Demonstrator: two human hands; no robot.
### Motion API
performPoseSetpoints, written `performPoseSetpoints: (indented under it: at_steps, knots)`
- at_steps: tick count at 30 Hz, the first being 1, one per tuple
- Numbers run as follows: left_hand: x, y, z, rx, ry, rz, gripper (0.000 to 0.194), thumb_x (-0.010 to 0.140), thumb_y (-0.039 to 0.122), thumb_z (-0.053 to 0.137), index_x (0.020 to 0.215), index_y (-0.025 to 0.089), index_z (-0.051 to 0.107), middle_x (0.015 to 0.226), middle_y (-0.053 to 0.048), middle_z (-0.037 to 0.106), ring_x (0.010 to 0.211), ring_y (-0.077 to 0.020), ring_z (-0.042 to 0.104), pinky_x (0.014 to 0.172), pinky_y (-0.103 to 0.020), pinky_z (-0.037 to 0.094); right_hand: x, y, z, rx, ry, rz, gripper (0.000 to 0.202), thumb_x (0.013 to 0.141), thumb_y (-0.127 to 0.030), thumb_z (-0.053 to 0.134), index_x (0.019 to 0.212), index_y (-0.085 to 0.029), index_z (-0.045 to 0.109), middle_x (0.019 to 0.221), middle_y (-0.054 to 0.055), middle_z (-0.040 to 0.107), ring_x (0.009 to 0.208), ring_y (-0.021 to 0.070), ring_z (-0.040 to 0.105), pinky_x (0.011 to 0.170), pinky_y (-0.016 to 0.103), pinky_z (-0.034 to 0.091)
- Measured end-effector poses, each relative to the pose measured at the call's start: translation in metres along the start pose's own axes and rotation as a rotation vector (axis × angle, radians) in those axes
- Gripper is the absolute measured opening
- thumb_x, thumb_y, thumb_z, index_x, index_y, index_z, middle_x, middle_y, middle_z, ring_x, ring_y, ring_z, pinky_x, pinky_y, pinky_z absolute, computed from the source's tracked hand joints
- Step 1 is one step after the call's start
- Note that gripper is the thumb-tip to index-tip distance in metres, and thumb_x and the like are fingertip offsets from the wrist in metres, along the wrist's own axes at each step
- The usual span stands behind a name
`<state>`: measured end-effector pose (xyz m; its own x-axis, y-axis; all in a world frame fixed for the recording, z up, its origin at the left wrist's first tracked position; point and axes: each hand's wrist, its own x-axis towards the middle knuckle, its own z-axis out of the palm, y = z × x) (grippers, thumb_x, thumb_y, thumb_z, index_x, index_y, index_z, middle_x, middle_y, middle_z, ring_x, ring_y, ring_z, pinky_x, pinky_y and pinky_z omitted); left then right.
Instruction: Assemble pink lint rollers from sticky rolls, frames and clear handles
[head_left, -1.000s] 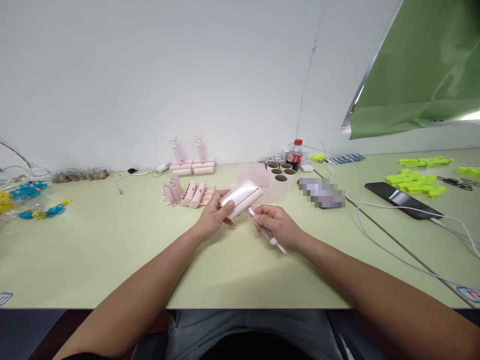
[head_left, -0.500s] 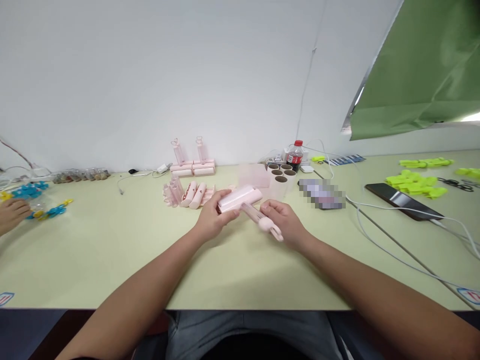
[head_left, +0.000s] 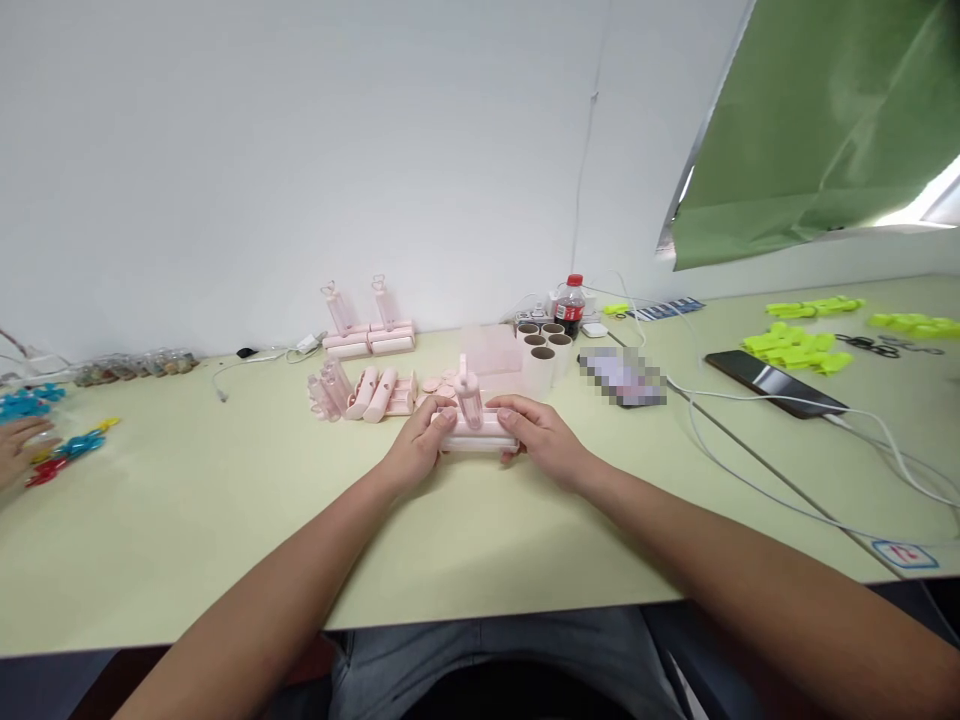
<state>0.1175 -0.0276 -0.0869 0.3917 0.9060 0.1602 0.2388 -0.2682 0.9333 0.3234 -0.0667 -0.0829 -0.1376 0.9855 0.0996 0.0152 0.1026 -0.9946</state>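
Note:
A pink lint roller [head_left: 486, 441] with its clear pink handle [head_left: 470, 400] pointing up is held level just over the table. My left hand [head_left: 420, 440] grips its left end, thumb on top. At the other end my right hand [head_left: 546, 437] has hold in the same way. Beyond my left hand lie loose pink roller housings [head_left: 381, 393], several clear pink handles [head_left: 330, 388] and small round pink pieces [head_left: 437, 382]. Sticky rolls with brown cores [head_left: 541, 362] stand behind my right hand.
Two lint rollers [head_left: 370, 338] with raised handles stand by the wall. A pale pink box [head_left: 491, 357], a cola bottle [head_left: 571, 307], a pixelated flat item [head_left: 624, 376], a phone [head_left: 775, 384] with white cables and yellow-green pieces [head_left: 796, 346] lie rightward. Another person's hand [head_left: 21, 447] is at far left.
The lint roller has turned from tilted to level, its handle swinging from pointing toward me to upright. My right hand has moved from beside the handle onto the roller's right end.

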Motion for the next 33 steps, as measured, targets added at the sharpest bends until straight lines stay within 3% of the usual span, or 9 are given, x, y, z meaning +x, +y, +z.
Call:
performPoseSetpoints:
  at_steps: [3,6,10,15,20,24,28,31,33]
  knots:
    - [0.003,-0.001,-0.002,0.173,0.082,0.155,0.044,0.091,0.057,0.048,0.113,0.02,0.057,0.106,-0.008,0.061,0.087,-0.0205,0.057,0.067,-0.029,0.046,0.001,-0.002,0.0,-0.007,0.051,0.037,0.038,0.081,-0.052,0.062,0.1,-0.02,0.067,0.078,0.001,0.058,0.053,0.0103,0.056,0.043,0.024,0.053]
    - [0.001,0.001,-0.004,0.289,0.03,0.272,0.046,0.092,0.052,0.048,0.126,0.021,0.053,0.126,-0.011,0.058,0.109,-0.0251,0.054,0.086,-0.034,0.046,0.002,-0.004,0.001,0.0,0.091,0.095,0.038,0.083,-0.054,0.059,0.095,-0.019,0.066,0.067,0.0,0.056,0.042,0.0097,0.053,0.034,0.022,0.046]
    - [-0.004,0.006,-0.004,0.315,-0.112,0.349,0.045,0.092,0.049,0.05,0.126,0.021,0.055,0.126,-0.012,0.059,0.112,-0.0277,0.055,0.097,-0.039,0.042,0.003,-0.003,-0.001,0.039,0.115,0.165,0.04,0.087,-0.055,0.053,0.092,-0.017,0.066,0.061,0.001,0.057,0.039,0.0114,0.052,0.03,0.022,0.043]
    - [-0.007,0.011,-0.004,0.371,-0.165,0.344,0.062,0.078,0.052,0.068,0.13,0.023,0.052,0.124,-0.009,0.059,0.109,-0.0286,0.057,0.092,-0.037,0.045,0.003,-0.002,-0.001,0.113,0.088,0.201,0.031,0.086,-0.043,0.053,0.093,-0.017,0.068,0.077,0.006,0.062,0.051,0.0126,0.053,0.03,0.021,0.041]
    - [-0.005,0.011,-0.003,0.478,-0.078,0.31,0.064,0.078,0.049,0.068,0.134,0.023,0.048,0.127,-0.011,0.057,0.114,-0.0306,0.055,0.093,-0.041,0.045,0.003,-0.001,-0.001,0.104,0.122,0.176,0.027,0.086,-0.041,0.05,0.093,-0.02,0.068,0.077,0.004,0.06,0.053,0.013,0.053,0.032,0.021,0.042]
    - [-0.007,0.011,0.007,0.66,0.11,0.44,0.056,0.08,0.043,0.068,0.129,0.021,0.054,0.127,-0.014,0.057,0.121,-0.0335,0.05,0.102,-0.048,0.039,0.005,0.003,-0.003,0.069,0.149,0.191,0.031,0.088,-0.046,0.05,0.094,-0.02,0.064,0.067,0.003,0.059,0.048,0.0143,0.054,0.032,0.023,0.042]
    - [-0.013,0.026,0.017,0.717,0.259,0.49,0.04,0.084,0.039,0.063,0.119,0.019,0.062,0.114,-0.013,0.064,0.109,-0.0318,0.056,0.097,-0.046,0.039,0.004,0.002,-0.002,0.144,0.141,0.216,0.031,0.088,-0.049,0.053,0.096,-0.02,0.062,0.069,0.003,0.06,0.05,0.015,0.057,0.036,0.025,0.048]
    - [-0.011,0.047,0.014,0.558,0.279,0.337,0.051,0.085,0.049,0.062,0.125,0.019,0.059,0.087,-0.006,0.068,0.082,-0.0234,0.062,0.077,-0.036,0.046,0.001,0.001,0.001,0.128,0.125,0.204,0.029,0.088,-0.047,0.055,0.095,-0.02,0.062,0.07,0.003,0.06,0.051,0.0142,0.057,0.04,0.026,0.051]
    - [-0.005,0.062,0.007,0.446,0.283,0.236,0.055,0.083,0.052,0.063,0.127,0.019,0.058,0.073,-0.001,0.065,0.066,-0.0183,0.059,0.064,-0.03,0.043,0.0,0.0,0.002,0.1,0.111,0.183,0.031,0.088,-0.049,0.055,0.096,-0.02,0.063,0.068,0.002,0.059,0.051,0.0138,0.056,0.041,0.027,0.052]
